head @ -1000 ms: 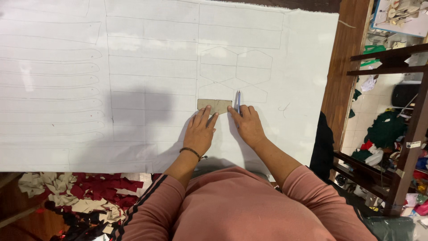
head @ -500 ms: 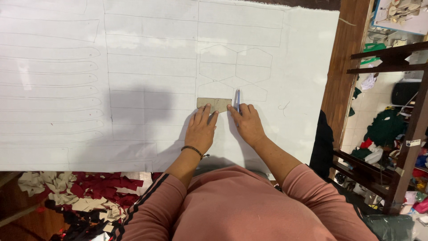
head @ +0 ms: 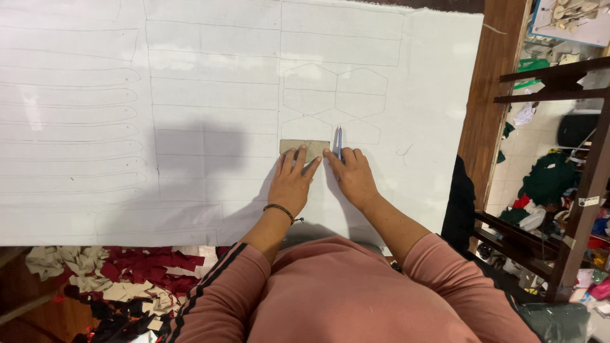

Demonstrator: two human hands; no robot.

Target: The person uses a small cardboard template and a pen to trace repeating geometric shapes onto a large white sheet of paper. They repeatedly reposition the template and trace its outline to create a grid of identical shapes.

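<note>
Left hand (head: 292, 184) lies flat, fingers spread, pinning the cardboard template (head: 304, 149) crosswise on the white fabric (head: 210, 114), while the right hand (head: 351, 178), clamped on an upright pen (head: 339, 141), sits just off its right end.

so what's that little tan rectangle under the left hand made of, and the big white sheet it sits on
The small tan rectangular template looks like matte cardboard: flat, stiff-edged, dull brown, though thin board of another kind is possible. The large white sheet seems to be fabric rather than paper: soft faint creases, a loose thread at its right edge. The left hand presses the template flat.
</note>
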